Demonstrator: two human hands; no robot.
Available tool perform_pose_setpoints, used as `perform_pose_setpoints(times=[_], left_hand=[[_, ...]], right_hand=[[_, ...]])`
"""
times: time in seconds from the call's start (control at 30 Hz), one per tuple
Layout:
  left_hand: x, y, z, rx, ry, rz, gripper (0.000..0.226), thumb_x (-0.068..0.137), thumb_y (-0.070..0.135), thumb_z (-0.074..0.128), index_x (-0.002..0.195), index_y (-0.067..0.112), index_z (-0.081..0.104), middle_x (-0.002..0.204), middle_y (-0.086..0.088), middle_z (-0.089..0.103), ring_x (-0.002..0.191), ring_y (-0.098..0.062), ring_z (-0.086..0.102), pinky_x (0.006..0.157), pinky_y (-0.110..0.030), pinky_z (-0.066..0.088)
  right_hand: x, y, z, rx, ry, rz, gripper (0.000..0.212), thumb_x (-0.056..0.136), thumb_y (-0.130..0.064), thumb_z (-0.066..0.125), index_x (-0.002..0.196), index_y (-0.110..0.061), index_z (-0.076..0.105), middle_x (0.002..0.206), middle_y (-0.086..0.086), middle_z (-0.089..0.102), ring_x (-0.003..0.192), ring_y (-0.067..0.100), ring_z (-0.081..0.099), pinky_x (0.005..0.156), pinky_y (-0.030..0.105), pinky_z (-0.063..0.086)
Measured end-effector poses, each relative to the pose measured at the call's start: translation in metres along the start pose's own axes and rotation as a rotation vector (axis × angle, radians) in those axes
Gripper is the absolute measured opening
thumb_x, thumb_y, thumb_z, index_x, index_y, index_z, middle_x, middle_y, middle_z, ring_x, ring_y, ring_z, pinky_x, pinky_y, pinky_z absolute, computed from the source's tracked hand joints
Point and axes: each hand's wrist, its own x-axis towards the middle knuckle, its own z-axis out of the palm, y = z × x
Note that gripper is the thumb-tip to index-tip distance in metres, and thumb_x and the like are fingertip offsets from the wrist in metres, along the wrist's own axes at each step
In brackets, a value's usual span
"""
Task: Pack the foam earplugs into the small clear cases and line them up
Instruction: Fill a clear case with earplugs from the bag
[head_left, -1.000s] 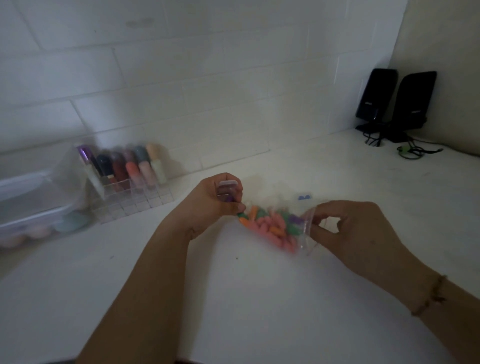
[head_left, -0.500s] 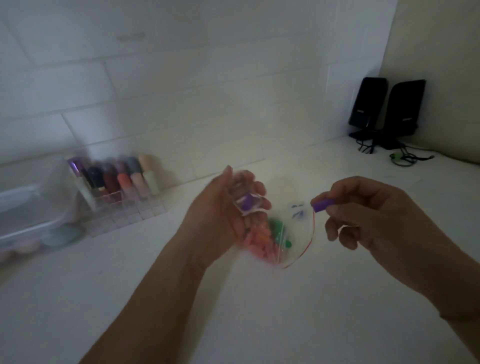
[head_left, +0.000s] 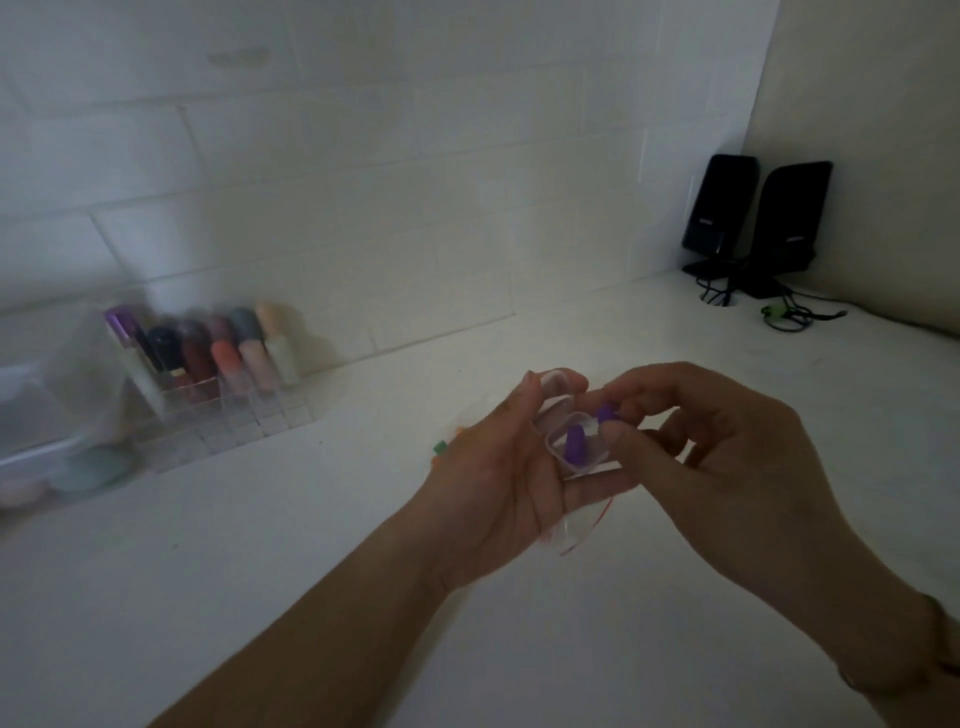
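My left hand (head_left: 498, 483) holds a small clear case (head_left: 571, 441) with its lid up, above the white counter. One purple foam earplug (head_left: 574, 444) lies inside the case. My right hand (head_left: 727, 462) pinches a second purple earplug (head_left: 604, 414) at the case's right rim. The clear zip bag (head_left: 579, 535) with a red seal line hangs under my left hand, mostly hidden. Bits of green and orange earplugs (head_left: 440, 448) show behind my left hand.
A clear acrylic organiser (head_left: 223, 415) with several coloured bottles stands at the back left by the tiled wall. A clear plastic tub (head_left: 47, 415) sits at the far left. Two black speakers (head_left: 758, 223) with cables occupy the back right corner.
My right hand took a purple earplug out of the bag and brought it left to the open case. My left hand rose with the case, and the bag now hangs hidden under it.
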Motion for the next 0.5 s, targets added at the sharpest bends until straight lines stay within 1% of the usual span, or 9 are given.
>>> perform_pose_setpoints(times=[0.07,0.1,0.17,0.2,0.23,0.33,0.37,0.43,0.5], left_hand=[[0.001,-0.0031,0.0001,-0.009,-0.01,0.007,0.03,0.092,0.037,0.043,0.109,0.013,0.048,0.116,-0.019,0.059,0.105,-0.03,0.058,0.088,-0.041,0.055],[0.0014,-0.004,0.0,-0.006,-0.015,0.008,0.029,0.092,0.037,0.043,0.11,0.014,0.047,0.114,-0.018,0.06,0.103,-0.029,0.06,0.09,-0.041,0.054],[0.0019,-0.0047,-0.0005,0.007,-0.024,0.006,0.029,0.094,0.036,0.042,0.111,0.013,0.046,0.112,-0.018,0.059,0.108,-0.033,0.058,0.092,-0.041,0.051],[0.0018,-0.0049,-0.0006,0.014,-0.029,0.009,0.029,0.094,0.035,0.041,0.112,0.013,0.045,0.111,-0.018,0.059,0.11,-0.034,0.056,0.092,-0.04,0.051],[0.0015,-0.005,-0.0005,0.019,-0.037,0.015,0.029,0.095,0.035,0.04,0.114,0.013,0.044,0.11,-0.018,0.06,0.109,-0.033,0.057,0.091,-0.038,0.051],[0.001,-0.0032,-0.0003,0.016,-0.044,0.053,0.029,0.096,0.034,0.037,0.116,0.014,0.04,0.114,-0.016,0.058,0.094,-0.021,0.065,0.087,-0.034,0.054],[0.0011,-0.0027,-0.0004,0.022,-0.039,0.067,0.028,0.097,0.034,0.035,0.117,0.015,0.039,0.12,-0.016,0.054,0.095,-0.02,0.064,0.091,-0.036,0.051],[0.0013,-0.0035,-0.0005,0.068,-0.02,0.081,0.028,0.098,0.034,0.034,0.117,0.014,0.039,0.129,-0.016,0.048,0.104,-0.022,0.058,0.099,-0.041,0.044],[0.0014,-0.0057,0.0015,0.107,-0.004,0.073,0.028,0.097,0.033,0.034,0.117,0.014,0.039,0.124,-0.012,0.053,0.103,-0.019,0.059,0.1,-0.04,0.044]], right_hand=[[-0.0001,0.0013,0.0006,-0.016,0.015,-0.012,0.016,0.074,-0.024,0.073,0.083,-0.038,0.07,0.081,-0.017,0.066,0.056,0.015,0.059,0.049,0.008,0.039],[-0.0004,0.0023,0.0008,-0.032,0.02,-0.023,0.015,0.074,-0.026,0.074,0.083,-0.037,0.071,0.079,-0.017,0.066,0.06,0.011,0.061,0.05,0.007,0.039],[-0.0012,0.0023,0.0011,-0.08,0.022,-0.07,0.011,0.075,-0.032,0.075,0.086,-0.034,0.073,0.076,-0.018,0.066,0.068,0.0,0.062,0.051,0.006,0.039],[-0.0016,0.0024,0.0012,-0.113,0.019,-0.101,0.01,0.077,-0.036,0.075,0.087,-0.034,0.073,0.078,-0.018,0.065,0.071,-0.002,0.062,0.053,0.006,0.039],[-0.0021,0.0026,0.0014,-0.146,0.014,-0.13,0.01,0.078,-0.039,0.074,0.088,-0.035,0.073,0.081,-0.019,0.065,0.072,-0.001,0.061,0.054,0.008,0.039],[-0.0039,0.0028,0.0031,-0.251,0.017,-0.19,0.015,0.079,-0.044,0.067,0.093,-0.039,0.072,0.093,-0.021,0.065,0.076,0.004,0.059,0.06,0.013,0.041],[-0.0044,0.003,0.0042,-0.306,0.045,-0.222,0.017,0.08,-0.046,0.067,0.094,-0.038,0.073,0.097,-0.022,0.064,0.079,0.004,0.058,0.062,0.018,0.044],[-0.0053,0.0044,0.0067,-0.407,0.097,-0.287,0.018,0.081,-0.046,0.067,0.093,-0.035,0.074,0.096,-0.024,0.063,0.083,0.007,0.055,0.066,0.025,0.046],[-0.0056,0.0073,0.0087,-0.428,0.103,-0.32,0.015,0.08,-0.042,0.07,0.09,-0.033,0.075,0.094,-0.022,0.066,0.083,0.01,0.056,0.068,0.028,0.048]])
